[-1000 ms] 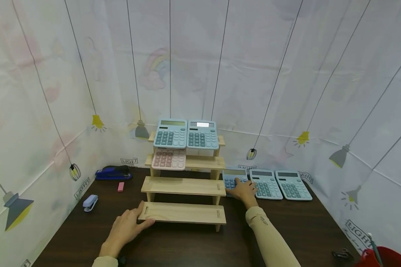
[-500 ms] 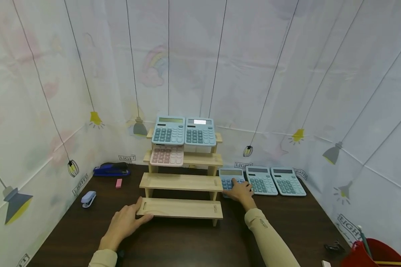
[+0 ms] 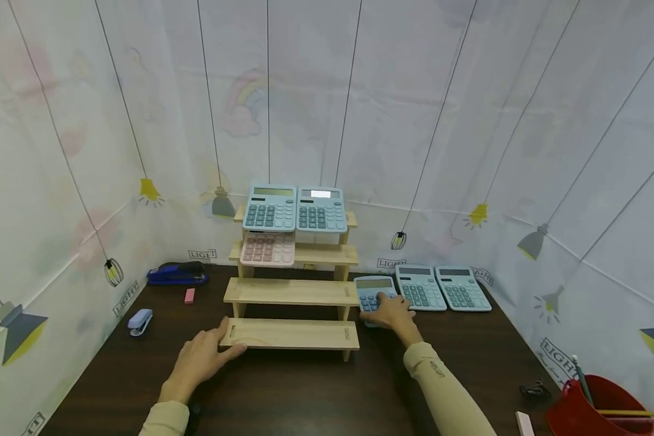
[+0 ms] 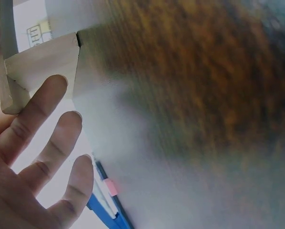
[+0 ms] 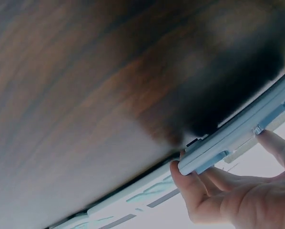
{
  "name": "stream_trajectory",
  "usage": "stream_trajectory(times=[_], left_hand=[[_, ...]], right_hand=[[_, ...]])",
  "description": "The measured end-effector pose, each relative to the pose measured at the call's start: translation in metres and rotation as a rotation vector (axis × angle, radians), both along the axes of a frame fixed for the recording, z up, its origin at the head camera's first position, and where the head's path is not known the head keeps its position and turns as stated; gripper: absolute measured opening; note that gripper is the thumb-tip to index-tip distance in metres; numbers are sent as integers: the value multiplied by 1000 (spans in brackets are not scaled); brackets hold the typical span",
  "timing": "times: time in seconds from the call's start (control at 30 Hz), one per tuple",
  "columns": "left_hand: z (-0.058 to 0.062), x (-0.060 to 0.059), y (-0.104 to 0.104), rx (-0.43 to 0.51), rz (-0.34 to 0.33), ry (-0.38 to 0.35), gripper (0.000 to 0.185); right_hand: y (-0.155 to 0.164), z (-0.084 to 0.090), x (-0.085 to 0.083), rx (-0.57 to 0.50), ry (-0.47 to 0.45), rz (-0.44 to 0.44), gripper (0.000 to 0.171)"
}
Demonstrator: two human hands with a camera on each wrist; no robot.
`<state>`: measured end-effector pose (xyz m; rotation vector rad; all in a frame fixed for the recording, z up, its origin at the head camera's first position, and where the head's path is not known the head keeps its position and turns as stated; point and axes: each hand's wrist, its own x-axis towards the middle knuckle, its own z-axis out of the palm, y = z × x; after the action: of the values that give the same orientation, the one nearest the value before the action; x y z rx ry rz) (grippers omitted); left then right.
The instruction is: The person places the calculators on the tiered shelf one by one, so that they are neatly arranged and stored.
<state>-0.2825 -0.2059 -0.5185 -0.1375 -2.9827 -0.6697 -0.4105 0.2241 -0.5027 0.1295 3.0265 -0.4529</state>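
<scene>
A tiered wooden stand (image 3: 291,292) occupies the middle of the table. My left hand (image 3: 198,361) holds the left end of its lowest shelf, thumb along the front edge and index finger at the end; the other fingers are spread in the left wrist view. On the top shelf lean two light blue calculators, a left one (image 3: 270,209) and a right one (image 3: 321,211). Below them sits a pink calculator (image 3: 267,249). My right hand (image 3: 388,313) grips a blue calculator (image 3: 374,286) beside the stand; in the right wrist view its fingers curl round that calculator's edge (image 5: 218,150).
Two more blue calculators, one nearer (image 3: 421,287) and one farther right (image 3: 462,288), lie on the dark table (image 3: 283,393). At left are a blue stapler (image 3: 175,274), a pink eraser (image 3: 189,296) and a small stapler (image 3: 140,322). A red container (image 3: 583,409) stands front right.
The blue calculator under my right hand has shifted slightly toward me, out of line with the two beside it. My left hand keeps its place on the stand. The head view has shifted slightly.
</scene>
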Motion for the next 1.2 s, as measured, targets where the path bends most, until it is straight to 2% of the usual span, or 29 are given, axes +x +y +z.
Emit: stream_trajectory(times=[0.27, 0.63, 0.83, 1.2], left_hand=[[0, 0, 0, 14, 5, -11, 99], [1, -2, 0, -4, -1, -9, 101], [1, 0, 0, 3, 7, -11, 99], [1, 1, 1, 0, 13, -26, 100]], right_hand=[[11, 17, 7, -23, -4, -12, 93], [19, 53, 21, -51, 66, 19, 92], [15, 78, 34, -75, 104, 31, 92], [2, 109, 46, -64, 196, 91, 93]])
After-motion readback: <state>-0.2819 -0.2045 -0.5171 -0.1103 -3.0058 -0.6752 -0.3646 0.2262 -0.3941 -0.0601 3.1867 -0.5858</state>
